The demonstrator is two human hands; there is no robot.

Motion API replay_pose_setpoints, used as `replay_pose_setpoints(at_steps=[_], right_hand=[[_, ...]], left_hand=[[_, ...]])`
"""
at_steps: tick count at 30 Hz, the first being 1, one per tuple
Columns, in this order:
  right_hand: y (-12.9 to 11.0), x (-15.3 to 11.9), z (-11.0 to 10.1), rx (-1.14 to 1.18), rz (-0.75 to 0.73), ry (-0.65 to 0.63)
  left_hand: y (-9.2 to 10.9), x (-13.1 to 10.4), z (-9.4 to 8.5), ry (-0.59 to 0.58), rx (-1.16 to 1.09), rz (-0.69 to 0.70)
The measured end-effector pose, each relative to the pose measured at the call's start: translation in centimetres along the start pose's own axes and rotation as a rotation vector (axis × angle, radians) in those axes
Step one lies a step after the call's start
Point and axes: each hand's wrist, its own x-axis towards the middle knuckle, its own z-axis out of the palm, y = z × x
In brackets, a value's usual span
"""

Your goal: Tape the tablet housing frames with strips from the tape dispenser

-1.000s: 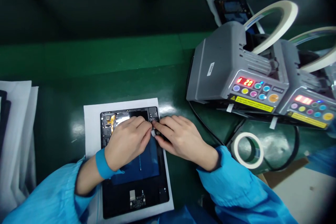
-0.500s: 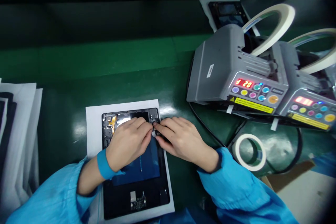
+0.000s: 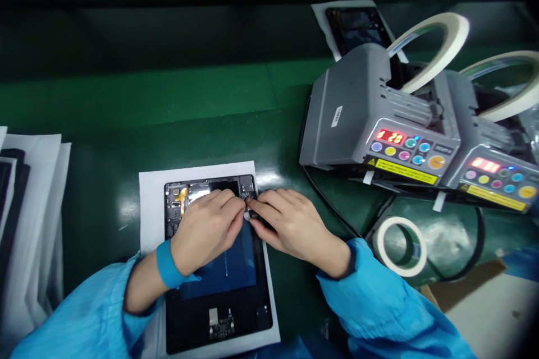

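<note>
An opened tablet [image 3: 185,322] with bare inner parts lies on a white sheet [image 3: 151,196] in front of me. It shows a blue battery area [image 3: 236,275], an orange flex cable [image 3: 182,199] at upper left and a small circuit board [image 3: 222,325] near the bottom. My left hand [image 3: 213,224], with a blue band at its wrist, reaches over the tablet, fingertips pinched at the upper right part. My right hand [image 3: 290,221] meets it there from the right, finger and thumb closed at the same spot. A small pale bit shows between the fingertips; its kind cannot be made out.
Two grey tape dispensers [image 3: 345,118] with lit displays and tape rolls stand at right, a black cable below. A loose tape roll [image 3: 381,241] lies nearer me, by a cardboard box [image 3: 463,286]. White sheets [image 3: 37,207] stand at left; another tablet [image 3: 357,28] lies behind.
The view has tilted very slightly. Both hands stay at the same spot on the tablet, with no clear movement of the fingers.
</note>
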Motion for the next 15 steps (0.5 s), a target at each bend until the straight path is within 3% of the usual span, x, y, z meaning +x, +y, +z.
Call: replay_pose_setpoints(at_steps=[15], right_hand=[[-0.13,-0.02,-0.03,0.03,0.013,-0.021]], left_hand=[[-0.08,-0.03,0.05,0.001,-0.005,-0.001]])
